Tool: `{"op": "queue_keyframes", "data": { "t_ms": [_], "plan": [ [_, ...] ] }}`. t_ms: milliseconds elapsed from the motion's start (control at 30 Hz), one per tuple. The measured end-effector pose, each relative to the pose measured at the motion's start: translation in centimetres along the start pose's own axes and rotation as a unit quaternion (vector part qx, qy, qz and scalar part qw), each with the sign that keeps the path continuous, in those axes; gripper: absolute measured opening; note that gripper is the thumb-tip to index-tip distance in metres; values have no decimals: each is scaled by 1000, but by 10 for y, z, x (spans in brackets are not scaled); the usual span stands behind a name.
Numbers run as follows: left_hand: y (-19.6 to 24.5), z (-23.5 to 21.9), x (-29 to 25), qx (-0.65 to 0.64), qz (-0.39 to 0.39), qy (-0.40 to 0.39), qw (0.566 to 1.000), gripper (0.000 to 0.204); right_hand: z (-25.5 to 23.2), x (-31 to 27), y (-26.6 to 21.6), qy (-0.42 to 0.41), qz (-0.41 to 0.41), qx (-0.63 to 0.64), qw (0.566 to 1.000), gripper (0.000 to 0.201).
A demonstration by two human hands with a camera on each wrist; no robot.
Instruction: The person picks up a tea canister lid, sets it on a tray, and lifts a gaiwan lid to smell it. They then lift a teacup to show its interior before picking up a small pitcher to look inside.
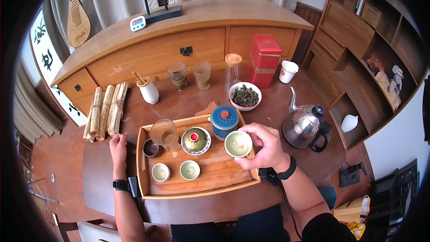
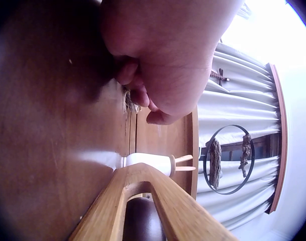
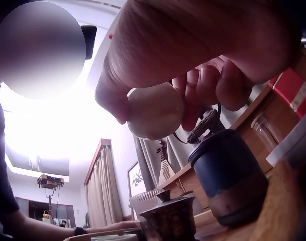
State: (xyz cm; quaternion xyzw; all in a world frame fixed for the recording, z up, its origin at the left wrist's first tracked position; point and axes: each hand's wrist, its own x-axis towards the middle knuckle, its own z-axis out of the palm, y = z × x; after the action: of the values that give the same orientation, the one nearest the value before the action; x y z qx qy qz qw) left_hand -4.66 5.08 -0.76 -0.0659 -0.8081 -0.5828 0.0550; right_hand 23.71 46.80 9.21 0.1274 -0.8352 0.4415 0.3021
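My right hand (image 1: 251, 146) pinches a small pale green teacup (image 1: 238, 144) by its rim, just above the right end of a wooden tray (image 1: 201, 189). In the right wrist view the teacup (image 3: 155, 111) sits between thumb and fingertips (image 3: 208, 85), above a blue lidded caddy (image 3: 228, 170). My left hand (image 1: 118, 144) rests on the dark table left of the tray, holding nothing; its fingers (image 2: 138, 93) lie loosely curled on the wood. On the tray stand a lidded gaiwan (image 1: 195, 140), a glass pitcher (image 1: 164, 133), the blue caddy (image 1: 224, 122) and two small cups (image 1: 161, 172) (image 1: 190, 169).
A steel kettle (image 1: 304, 127) stands right of the tray. Behind it are a bowl of tea leaves (image 1: 245, 96), a red tin (image 1: 264, 60), a glass jar (image 1: 232, 69), two glasses (image 1: 177, 75) and a white tool holder (image 1: 148, 90). Rolled bamboo mats (image 1: 106, 110) lie at the left.
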Motion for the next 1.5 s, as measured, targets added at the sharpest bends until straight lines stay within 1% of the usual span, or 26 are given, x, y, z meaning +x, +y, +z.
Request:
{"op": "queue_keyframes", "data": {
  "t_ms": [100, 167, 367, 433, 500, 700, 867, 1100, 1167, 1300, 1367, 1500],
  "plan": [
    [0, 0, 1, 4, -2, -2, 1000, 32, -1, 1, 0, 1, 2, 1, 1000, 57],
    [-1, 0, 2, 11, -3, 0, 1000, 32, -1, 2, 0, 3, -18, -5, 1000, 57],
    [-1, 0, 2, -3, 5, -3, 1000, 32, -1, 4, -2, 17, -34, -17, 999, 59],
    [5, 1, -1, -5, -13, 0, 1000, 34, -1, 4, -4, 19, -30, -24, 999, 59],
    [10, 2, -4, -6, -14, 0, 1000, 34, 0, 3, -4, 21, -24, -30, 999, 59],
    [7, 1, -2, 0, -13, 3, 1000, 34, 1, 5, -1, 32, -52, -32, 998, 59],
    [2, 1, -2, -14, -3, -1, 1000, 35, 0, 3, -2, 24, -26, -39, 999, 59],
    [0, 0, 1, 2, -3, -3, 1000, 33, 5, 1, 8, 38, -42, -3, 998, 59],
    [0, 0, -1, 1, -2, -2, 1000, 33, 1, 4, -1, 30, -35, -33, 998, 59],
    [6, 1, -2, -1, -3, 5, 1000, 33, 3, 4, 2, 29, -33, -5, 999, 59],
    [5, 2, -3, -4, -10, 2, 1000, 34, 0, 5, -3, 23, -27, -28, 999, 58],
    [3, 1, -1, -1, 0, 3, 1000, 34, 0, 4, 0, 24, -23, -35, 999, 58]
  ]
}}
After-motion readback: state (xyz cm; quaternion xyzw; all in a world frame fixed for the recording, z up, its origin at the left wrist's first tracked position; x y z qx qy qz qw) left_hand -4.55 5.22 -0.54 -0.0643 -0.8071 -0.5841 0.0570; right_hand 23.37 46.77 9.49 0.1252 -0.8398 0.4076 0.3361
